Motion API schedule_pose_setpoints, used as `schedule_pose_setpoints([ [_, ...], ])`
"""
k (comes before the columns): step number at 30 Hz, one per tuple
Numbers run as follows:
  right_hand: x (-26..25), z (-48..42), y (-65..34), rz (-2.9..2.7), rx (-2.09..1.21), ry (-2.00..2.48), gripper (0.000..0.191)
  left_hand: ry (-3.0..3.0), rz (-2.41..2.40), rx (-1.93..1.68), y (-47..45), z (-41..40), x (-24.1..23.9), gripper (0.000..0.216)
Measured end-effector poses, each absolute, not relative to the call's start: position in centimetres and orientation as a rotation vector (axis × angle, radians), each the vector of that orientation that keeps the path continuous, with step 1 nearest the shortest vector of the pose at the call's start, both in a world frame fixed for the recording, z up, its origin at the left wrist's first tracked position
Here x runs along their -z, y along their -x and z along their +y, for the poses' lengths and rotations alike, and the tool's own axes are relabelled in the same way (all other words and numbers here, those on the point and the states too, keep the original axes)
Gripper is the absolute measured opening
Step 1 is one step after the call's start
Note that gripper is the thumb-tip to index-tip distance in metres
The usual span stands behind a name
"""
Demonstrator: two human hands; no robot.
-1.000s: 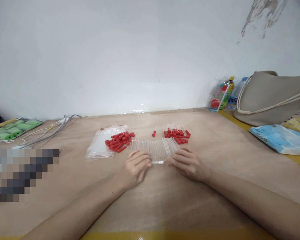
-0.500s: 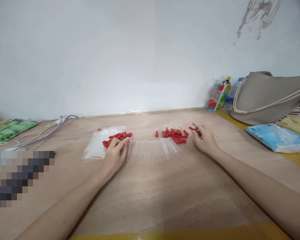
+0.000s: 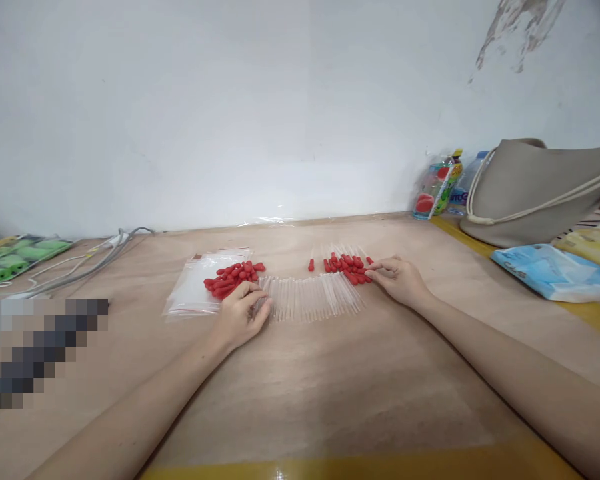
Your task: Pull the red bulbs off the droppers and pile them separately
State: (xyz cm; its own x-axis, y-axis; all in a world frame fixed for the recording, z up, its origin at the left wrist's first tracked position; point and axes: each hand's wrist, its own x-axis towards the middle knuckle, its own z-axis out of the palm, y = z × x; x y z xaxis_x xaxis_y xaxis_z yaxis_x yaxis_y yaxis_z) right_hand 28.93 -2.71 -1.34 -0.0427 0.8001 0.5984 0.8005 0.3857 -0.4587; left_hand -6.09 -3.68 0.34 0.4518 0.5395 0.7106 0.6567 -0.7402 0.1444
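My left hand (image 3: 243, 312) rests at the left end of a row of thin clear tubes (image 3: 307, 298), its fingers curled and thumb apart, with nothing visibly gripped. Just behind it, a heap of red rubber bulbs (image 3: 235, 274) lies on clear zip bags (image 3: 187, 288). My right hand (image 3: 399, 281) reaches to the right edge of a second red group, of droppers (image 3: 347, 264) whose clear stems point toward the wall. Its thumb and fingertips pinch together at a red bulb there; the exact grip is small and partly hidden.
Grey and white cables (image 3: 107, 257) and a pack of green rolls (image 3: 25, 257) lie at the left. To the right stand drink bottles (image 3: 437, 187) and a grey bag (image 3: 535, 193), with a blue packet (image 3: 555, 272) in front. Yellow tape (image 3: 330, 469) edges the table.
My left hand has lowered slightly from the bulb heap to the tubes, its fingers parting from a thin piece. The right hand has moved left and down to the droppers.
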Motion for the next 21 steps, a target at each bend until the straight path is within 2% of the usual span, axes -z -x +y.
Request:
schedule_pose_setpoints([
  [3, 1.3, -2.6, -29.0, -1.805, 0.048, 1.353, 0.023, 2.57, -1.072, 1.141, 6.1, -3.8, -0.3, 0.015],
  [8, 0.6, -1.5, -29.7, -1.489, -0.134, 1.798, 0.029, 2.594, -1.062, 1.125, 5.9, -3.9, -0.2, 0.017],
  [15, 0.2, 3.1, -30.7, -1.42, -0.357, 2.083, 0.03, 2.531, -1.001, 1.153, 6.0, -4.2, -0.8, 0.013],
  [21, -0.3, 5.6, -30.3, -1.456, -0.41, 2.157, 0.024, 2.446, -0.99, 1.15, 6.1, -4.1, -0.7, 0.011],
])
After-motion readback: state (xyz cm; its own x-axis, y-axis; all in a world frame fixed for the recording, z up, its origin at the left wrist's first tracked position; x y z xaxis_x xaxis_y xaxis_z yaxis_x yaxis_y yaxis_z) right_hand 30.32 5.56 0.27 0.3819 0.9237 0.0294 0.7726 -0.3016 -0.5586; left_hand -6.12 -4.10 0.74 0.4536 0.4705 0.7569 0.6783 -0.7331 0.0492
